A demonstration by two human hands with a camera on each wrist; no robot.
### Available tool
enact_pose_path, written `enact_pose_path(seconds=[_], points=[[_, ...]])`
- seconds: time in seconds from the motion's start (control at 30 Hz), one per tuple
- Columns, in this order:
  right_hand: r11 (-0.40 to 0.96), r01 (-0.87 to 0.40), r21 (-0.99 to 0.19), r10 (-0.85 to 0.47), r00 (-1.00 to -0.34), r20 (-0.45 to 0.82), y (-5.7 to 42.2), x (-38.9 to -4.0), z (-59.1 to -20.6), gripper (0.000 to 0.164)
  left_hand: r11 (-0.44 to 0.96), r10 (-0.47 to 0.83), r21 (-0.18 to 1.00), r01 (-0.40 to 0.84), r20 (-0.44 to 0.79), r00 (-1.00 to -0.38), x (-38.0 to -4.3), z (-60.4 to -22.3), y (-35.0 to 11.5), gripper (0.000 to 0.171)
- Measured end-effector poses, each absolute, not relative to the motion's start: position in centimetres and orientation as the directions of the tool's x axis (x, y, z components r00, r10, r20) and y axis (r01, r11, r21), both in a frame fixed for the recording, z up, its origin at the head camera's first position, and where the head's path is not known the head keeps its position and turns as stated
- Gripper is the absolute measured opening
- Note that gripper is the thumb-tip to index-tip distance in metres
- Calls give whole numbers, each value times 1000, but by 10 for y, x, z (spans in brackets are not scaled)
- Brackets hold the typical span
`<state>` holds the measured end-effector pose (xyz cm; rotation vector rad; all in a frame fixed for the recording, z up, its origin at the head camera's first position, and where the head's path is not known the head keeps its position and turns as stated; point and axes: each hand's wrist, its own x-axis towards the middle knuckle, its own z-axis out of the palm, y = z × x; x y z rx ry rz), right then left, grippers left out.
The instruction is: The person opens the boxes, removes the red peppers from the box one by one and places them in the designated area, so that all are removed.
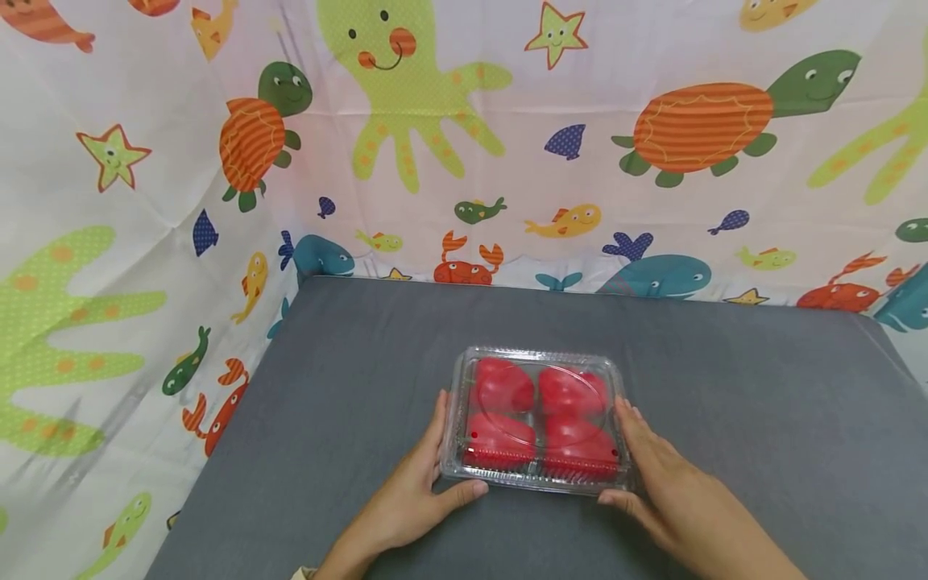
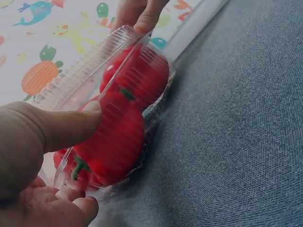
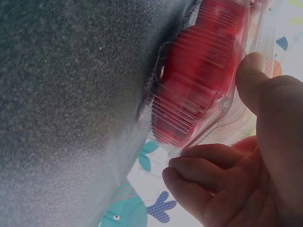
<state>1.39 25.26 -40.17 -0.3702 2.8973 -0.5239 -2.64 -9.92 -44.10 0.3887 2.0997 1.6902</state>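
A clear plastic clamshell box [image 1: 522, 481] rests on the grey cloth near the front, its lid lying over the base. Inside it are several red bell peppers [image 1: 503, 385]; green stems [image 2: 80, 166] show through the ridged wall in the left wrist view. My left hand [image 1: 415, 501] grips the box's left side, thumb at the front rim and fingers along the side. On the opposite side my right hand [image 1: 670, 486] holds it likewise, with its thumb at the front right corner. The right wrist view shows the right fingertips [image 3: 179, 163] at the box's edge.
Grey cloth [image 1: 348, 354] covers the table around the box. Behind and to the left hangs a white curtain [image 1: 464, 173] printed with sea animals, meeting the table's back and left edges.
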Motion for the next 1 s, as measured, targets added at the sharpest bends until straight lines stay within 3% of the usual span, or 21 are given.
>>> enact_pose_path(seconds=[0.57, 0.83, 1.0], points=[[938, -165, -305, -214, -967, -136, 239, 17, -406, 125, 197, 469, 977, -81, -166, -867, -27, -441, -99, 115], [937, -198, -289, -228, -971, -76, 237, 20, -406, 123, 44, 520, 992, -122, -127, -845, -26, -444, -93, 113], [939, -191, -287, -226, -970, -91, 237, 18, -407, 121, 13, 511, 991, -137, -124, -851, -27, -444, -90, 96]])
